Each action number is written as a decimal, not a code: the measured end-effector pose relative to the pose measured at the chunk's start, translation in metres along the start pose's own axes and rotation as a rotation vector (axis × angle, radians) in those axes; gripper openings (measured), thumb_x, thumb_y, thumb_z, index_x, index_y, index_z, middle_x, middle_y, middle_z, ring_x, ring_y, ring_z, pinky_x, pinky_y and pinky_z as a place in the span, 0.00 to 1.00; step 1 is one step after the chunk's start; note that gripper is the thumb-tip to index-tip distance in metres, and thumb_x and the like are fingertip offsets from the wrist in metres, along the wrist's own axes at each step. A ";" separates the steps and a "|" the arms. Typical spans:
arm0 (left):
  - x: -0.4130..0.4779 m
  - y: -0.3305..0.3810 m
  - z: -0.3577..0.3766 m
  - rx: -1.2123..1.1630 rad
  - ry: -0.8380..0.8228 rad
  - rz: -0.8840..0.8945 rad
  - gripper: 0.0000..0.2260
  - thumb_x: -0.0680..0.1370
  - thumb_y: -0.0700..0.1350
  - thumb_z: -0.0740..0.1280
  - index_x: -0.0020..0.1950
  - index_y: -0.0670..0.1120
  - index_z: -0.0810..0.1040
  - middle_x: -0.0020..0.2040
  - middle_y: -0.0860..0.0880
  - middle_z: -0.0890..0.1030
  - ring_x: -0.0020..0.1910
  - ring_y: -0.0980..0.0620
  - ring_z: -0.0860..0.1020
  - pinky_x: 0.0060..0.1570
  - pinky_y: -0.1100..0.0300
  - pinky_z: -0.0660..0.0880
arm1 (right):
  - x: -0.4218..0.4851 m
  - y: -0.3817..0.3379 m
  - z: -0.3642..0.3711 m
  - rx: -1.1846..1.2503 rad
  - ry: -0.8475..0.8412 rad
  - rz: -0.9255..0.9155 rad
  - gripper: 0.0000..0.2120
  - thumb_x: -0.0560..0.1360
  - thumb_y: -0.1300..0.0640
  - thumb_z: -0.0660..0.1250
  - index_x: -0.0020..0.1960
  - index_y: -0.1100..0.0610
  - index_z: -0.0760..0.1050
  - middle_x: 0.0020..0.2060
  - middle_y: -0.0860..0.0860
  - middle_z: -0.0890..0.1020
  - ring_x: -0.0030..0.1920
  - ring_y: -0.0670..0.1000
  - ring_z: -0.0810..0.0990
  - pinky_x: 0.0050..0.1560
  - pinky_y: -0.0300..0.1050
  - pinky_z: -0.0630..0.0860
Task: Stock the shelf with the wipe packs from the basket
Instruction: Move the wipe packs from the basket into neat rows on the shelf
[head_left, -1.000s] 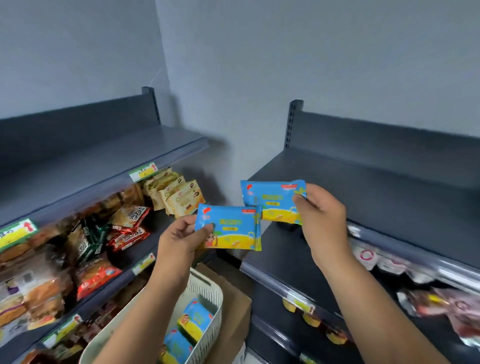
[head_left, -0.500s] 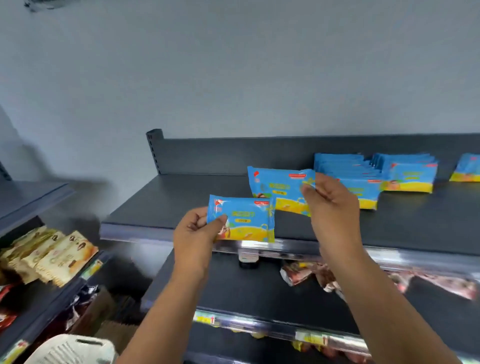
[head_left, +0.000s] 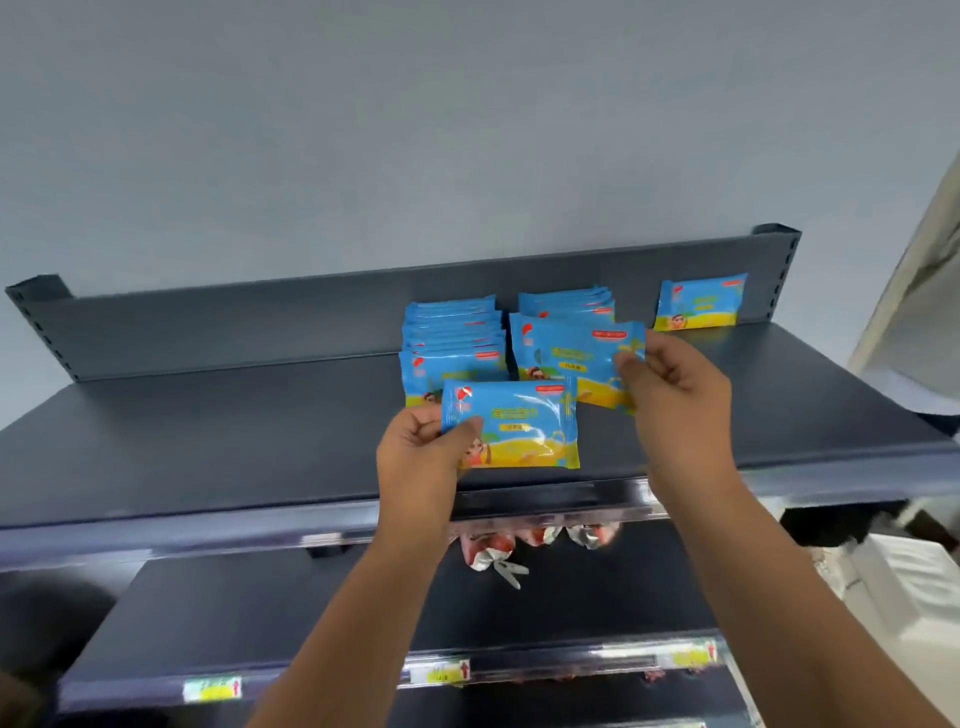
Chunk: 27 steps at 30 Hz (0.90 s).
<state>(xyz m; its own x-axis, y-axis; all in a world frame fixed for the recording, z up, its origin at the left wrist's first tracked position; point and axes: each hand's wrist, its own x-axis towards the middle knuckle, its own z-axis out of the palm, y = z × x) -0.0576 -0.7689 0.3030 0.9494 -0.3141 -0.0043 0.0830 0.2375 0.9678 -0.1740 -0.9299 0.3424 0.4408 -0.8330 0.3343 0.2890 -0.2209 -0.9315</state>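
Note:
My left hand (head_left: 421, 457) pinches a blue-and-yellow wipe pack (head_left: 514, 426) by its left edge, held upright over the front of the dark grey top shelf (head_left: 234, 431). My right hand (head_left: 675, 389) grips a second wipe pack (head_left: 566, 358) by its right edge, in front of the right row of standing packs (head_left: 566, 304). A left row of packs (head_left: 452, 332) stands just behind the left-hand pack. One single pack (head_left: 698, 301) leans on the shelf's back panel at the right. The basket is out of view.
The top shelf's left half is bare grey metal. Below it, a lower shelf (head_left: 311, 613) holds red-and-silver wrapped sweets (head_left: 498, 556) under the top shelf's front rail. Price labels (head_left: 439, 670) line the lower rail. A white object (head_left: 914, 587) sits at the lower right.
My view has swung right and up onto the top shelf. Both hands have carried their packs forward, close to the rows of stocked packs; the basket has dropped out of sight.

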 end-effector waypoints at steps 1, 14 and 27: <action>0.000 -0.002 0.011 0.010 -0.013 -0.007 0.08 0.75 0.33 0.75 0.51 0.42 0.81 0.47 0.46 0.88 0.49 0.45 0.87 0.49 0.51 0.84 | 0.005 0.000 -0.009 -0.010 0.013 -0.002 0.10 0.81 0.66 0.66 0.55 0.55 0.83 0.41 0.42 0.88 0.45 0.42 0.86 0.46 0.38 0.81; 0.043 -0.011 0.127 0.192 -0.023 0.159 0.09 0.77 0.40 0.75 0.49 0.45 0.75 0.44 0.49 0.81 0.40 0.52 0.79 0.37 0.62 0.75 | 0.083 0.010 -0.072 -0.090 0.315 -0.052 0.08 0.82 0.64 0.66 0.56 0.58 0.83 0.36 0.44 0.82 0.34 0.37 0.79 0.37 0.32 0.75; 0.107 -0.044 0.174 0.328 0.070 0.095 0.10 0.79 0.40 0.71 0.50 0.48 0.70 0.51 0.47 0.78 0.47 0.52 0.79 0.41 0.58 0.77 | 0.128 0.032 -0.052 -0.091 0.178 -0.087 0.02 0.79 0.59 0.68 0.48 0.57 0.78 0.44 0.73 0.75 0.42 0.51 0.72 0.47 0.49 0.73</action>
<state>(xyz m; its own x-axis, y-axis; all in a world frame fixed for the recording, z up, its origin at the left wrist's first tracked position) -0.0128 -0.9727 0.3037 0.9676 -0.2384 0.0834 -0.0977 -0.0485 0.9940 -0.1527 -1.0696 0.3483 0.2584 -0.8834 0.3908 0.2383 -0.3338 -0.9120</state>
